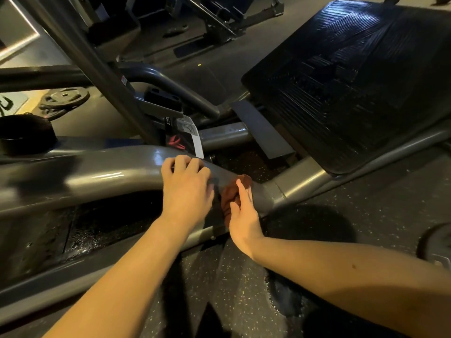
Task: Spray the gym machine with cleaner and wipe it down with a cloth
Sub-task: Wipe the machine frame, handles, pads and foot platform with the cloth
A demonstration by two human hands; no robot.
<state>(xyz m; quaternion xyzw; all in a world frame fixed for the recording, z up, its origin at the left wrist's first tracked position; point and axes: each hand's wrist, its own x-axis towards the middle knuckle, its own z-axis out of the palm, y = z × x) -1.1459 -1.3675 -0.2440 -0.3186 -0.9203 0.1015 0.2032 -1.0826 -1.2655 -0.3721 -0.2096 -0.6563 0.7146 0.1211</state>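
A thick grey frame tube [97, 174] of the gym machine runs from the left toward the centre, where it joins a second tube [305, 176]. My left hand [186, 189] rests on top of this tube with its fingers curled over the far side. Just to its right, my right hand [241, 213] presses a crumpled reddish-brown cloth [231, 193] against the tube near the joint, fingers mostly straight with the thumb against the cloth. No spray bottle is in view.
A large black ribbed footplate [353, 79] tilts up at the right. A black round cap [24, 135] sits on the frame at the left, with weight plates [63, 98] on the floor behind. Speckled rubber flooring [341, 215] lies below; another plate's edge [436, 245] shows far right.
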